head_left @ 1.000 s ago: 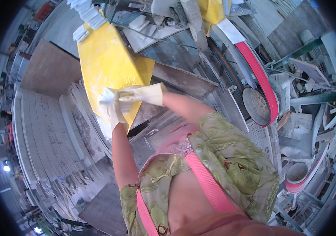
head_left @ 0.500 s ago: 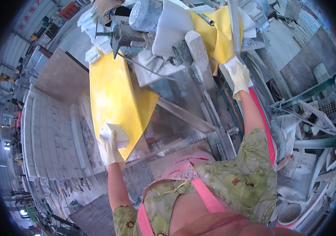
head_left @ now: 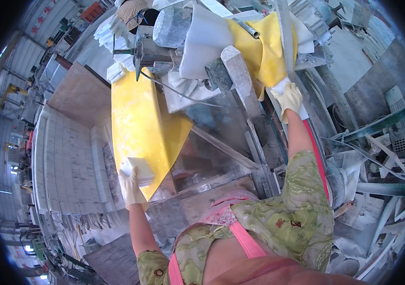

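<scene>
Far left, a bank of long grey-white strips, laid side by side; beyond it, one brown board, leaning. Next, a yellow sheet, long and dusty, draped over a support with its right edge hanging in a point; at its far end, a small pile of white pieces. On the sheet's near end, one white block, with faint lines as of layers along its side. At that block's near-left corner, the person's left hand, in a cream glove: thumb and fingers parted narrowly about the corner, holding it, so that the block lies just ahead of the palm and to its right, most of its top uncovered. Centre, a black cable curving above a cluttered machine bed, and one grey post, upright and chalky. Below, the wearer's pink apron. Right of centre, a yellow cloth, crumpled; against its lower edge, a white slab, partly covered by the right hand, likewise gloved, its fingers over the slab; whether they clasp it I cannot tell. From beneath that wrist runs a red band. Far right, a green rail among pale offcuts.
</scene>
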Demonstrator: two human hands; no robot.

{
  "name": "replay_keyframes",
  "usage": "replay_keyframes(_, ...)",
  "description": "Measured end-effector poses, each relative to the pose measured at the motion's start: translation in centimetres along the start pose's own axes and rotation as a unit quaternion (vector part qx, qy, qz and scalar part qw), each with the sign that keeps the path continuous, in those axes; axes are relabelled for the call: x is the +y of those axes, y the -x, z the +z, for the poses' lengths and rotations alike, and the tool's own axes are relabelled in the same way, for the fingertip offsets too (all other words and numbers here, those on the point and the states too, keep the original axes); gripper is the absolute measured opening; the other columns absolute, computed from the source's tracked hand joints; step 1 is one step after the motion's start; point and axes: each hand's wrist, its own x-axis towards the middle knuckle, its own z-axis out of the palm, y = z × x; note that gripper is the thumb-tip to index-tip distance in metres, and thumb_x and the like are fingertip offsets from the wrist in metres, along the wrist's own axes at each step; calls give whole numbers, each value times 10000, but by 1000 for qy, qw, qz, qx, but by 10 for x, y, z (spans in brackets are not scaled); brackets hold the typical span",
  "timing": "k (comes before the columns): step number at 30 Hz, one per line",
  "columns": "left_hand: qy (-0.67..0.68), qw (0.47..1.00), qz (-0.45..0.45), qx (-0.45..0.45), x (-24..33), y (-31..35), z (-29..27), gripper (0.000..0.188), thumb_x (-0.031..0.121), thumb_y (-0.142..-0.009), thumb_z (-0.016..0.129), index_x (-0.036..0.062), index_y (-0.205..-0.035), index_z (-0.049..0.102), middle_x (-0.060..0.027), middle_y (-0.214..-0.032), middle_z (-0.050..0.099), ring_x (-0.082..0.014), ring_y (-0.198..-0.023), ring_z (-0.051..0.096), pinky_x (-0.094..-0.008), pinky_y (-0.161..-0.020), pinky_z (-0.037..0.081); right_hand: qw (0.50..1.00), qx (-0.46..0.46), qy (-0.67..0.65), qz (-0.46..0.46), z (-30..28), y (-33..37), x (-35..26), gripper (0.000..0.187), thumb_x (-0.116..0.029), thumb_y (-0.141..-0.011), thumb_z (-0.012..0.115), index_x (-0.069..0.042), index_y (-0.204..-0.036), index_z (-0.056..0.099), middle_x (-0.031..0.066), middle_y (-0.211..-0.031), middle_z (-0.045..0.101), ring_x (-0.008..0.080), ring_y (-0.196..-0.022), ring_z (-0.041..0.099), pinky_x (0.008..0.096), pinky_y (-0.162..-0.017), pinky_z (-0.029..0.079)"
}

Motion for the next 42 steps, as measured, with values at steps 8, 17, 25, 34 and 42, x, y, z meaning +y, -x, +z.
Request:
replay_keyframes(8,-26,999,11,31,28,14,12,716,233,-874,803,17,-1463,459,-150,-1336,602,-269,-1207,613,-411,-959,533,998,-63,27,14,-23,22,17,741,-624,-712,820,-33,-1136,675,172,-1193,679,344,-1143,634,443,-999,500)
replay_keyframes(17,-284,949,11,133,26,15,6,839,506,-725,825,-15,-1335,581,-255,-1227,676,-385,-1138,672,-462,-948,539,990,-140,31,-13,-28,68,80,875,-661,-752,791,-42,-1353,647,160,-1316,684,362,-1183,648,454,-1058,479)
replay_keyframes(25,-228,970,-4,86,13,8,12,849,450,-721,833,-35,-1350,533,-250,-1245,660,-374,-1127,671,-445,-897,564,985,-174,9,5,-42,105,117,799,-495,-849,776,-1,-1438,558,252,-1461,558,397,-1379,511,426,-1160,393)
replay_keyframes(34,-135,987,2,89,4,9,17,735,361,-768,813,5,-1338,517,-205,-1208,649,-322,-1097,667,-439,-836,577,934,-246,-122,-227,-71,181,220,914,-116,-772,729,-34,-1595,341,198,-1656,332,362,-1549,286,438,-1239,274)
replay_keyframes(42,-143,986,-8,82,7,9,16,697,378,-770,807,-1,-1294,547,-210,-1200,649,-321,-1109,669,-457,-849,574,934,-326,-20,-148,-119,191,159,1126,-157,-696,823,-71,-1647,226,241,-1692,216,383,-1579,186,468,-1263,206)
